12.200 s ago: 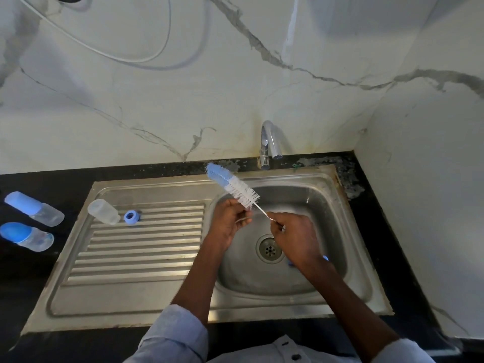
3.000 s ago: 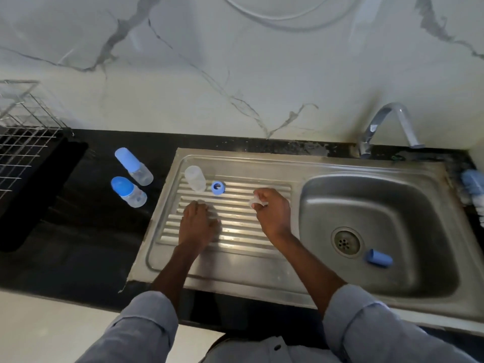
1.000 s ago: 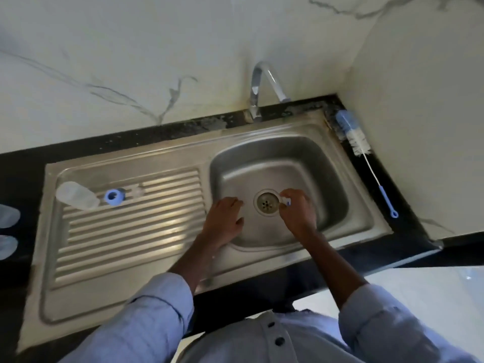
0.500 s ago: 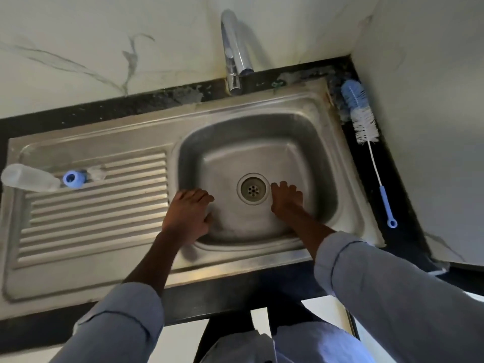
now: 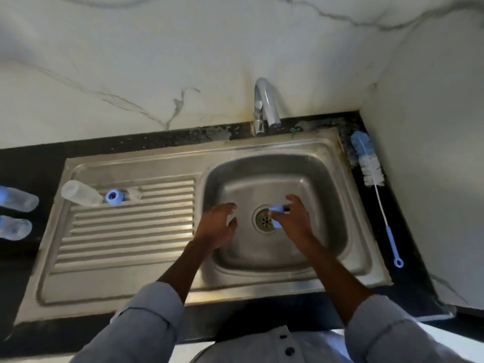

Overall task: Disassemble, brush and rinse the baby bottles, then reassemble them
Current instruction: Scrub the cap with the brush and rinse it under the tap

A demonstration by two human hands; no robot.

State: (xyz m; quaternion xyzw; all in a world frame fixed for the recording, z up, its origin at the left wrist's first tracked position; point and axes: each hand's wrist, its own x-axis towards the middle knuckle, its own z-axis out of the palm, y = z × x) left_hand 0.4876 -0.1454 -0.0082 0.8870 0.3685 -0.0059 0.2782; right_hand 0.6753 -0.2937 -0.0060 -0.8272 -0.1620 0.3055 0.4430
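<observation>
Over basin (image 5: 309, 179) – right hand (image 5: 294, 224) grips blue cap (image 5: 276, 216), left hand (image 5: 217, 226) loosely spread

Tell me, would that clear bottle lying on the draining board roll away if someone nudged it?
Probably. The clear bottle lies on its side, so its round body could roll, though the draining board ridges may check it. It looks empty and thin-walled, so likely light. If wet, it may be slippery.

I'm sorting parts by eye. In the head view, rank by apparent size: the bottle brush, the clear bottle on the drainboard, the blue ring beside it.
1. bottle brush, longest by far
2. clear bottle
3. blue ring, smallest
</observation>
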